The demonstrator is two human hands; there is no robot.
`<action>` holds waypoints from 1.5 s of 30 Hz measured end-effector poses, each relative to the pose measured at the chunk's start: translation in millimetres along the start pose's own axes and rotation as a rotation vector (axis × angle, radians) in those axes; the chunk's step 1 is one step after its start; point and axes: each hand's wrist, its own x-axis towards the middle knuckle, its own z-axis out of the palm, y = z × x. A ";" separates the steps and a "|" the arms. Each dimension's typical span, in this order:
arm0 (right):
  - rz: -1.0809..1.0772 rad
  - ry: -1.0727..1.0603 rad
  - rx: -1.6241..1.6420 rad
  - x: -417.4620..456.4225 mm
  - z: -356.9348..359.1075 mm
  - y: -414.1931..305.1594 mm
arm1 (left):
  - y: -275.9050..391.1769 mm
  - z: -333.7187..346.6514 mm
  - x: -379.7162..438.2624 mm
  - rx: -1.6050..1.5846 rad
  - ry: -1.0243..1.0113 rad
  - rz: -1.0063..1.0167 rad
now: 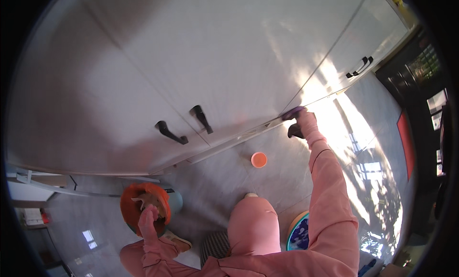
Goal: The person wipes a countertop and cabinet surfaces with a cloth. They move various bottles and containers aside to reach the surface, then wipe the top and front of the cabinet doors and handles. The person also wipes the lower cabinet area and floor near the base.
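At the lower edge of the white cabinet doors [229, 62], my right hand [307, 121] is closed on a dark purple cloth [292, 113] and presses it against the door's corner. A curved black object [295, 131] is just below that hand; whether the hand touches it is unclear. My left hand [148, 218] is over the mouth of a bin lined with an orange bag [131, 201], beside pale scraps inside. Whether its fingers grip any of them cannot be told. An orange cup [259, 159] rests on the grey floor between my hands.
Black handles [201, 118] stick out from the cabinet doors. A turquoise-rimmed basin [289, 237] with blue-purple contents is on the floor beneath my right arm. My bent knee [254, 225] is in the foreground. Strong sunlight falls across the floor at right, near a red mat [406, 146].
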 end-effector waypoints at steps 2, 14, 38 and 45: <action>0.266 0.401 0.821 -4.9 -36.8 17.9 | 0.4 -0.9 4.6 0.010 0.040 -0.021; 0.606 1.108 1.638 50.6 50.4 -29.2 | -8.9 21.6 6.7 0.035 -0.015 -0.088; 0.755 0.970 1.875 58.8 94.8 -53.4 | -3.3 46.5 8.1 0.106 -0.081 -0.057; 0.958 0.655 1.998 17.8 115.0 -223.6 | -1.9 35.6 -6.1 -0.124 -0.081 -0.067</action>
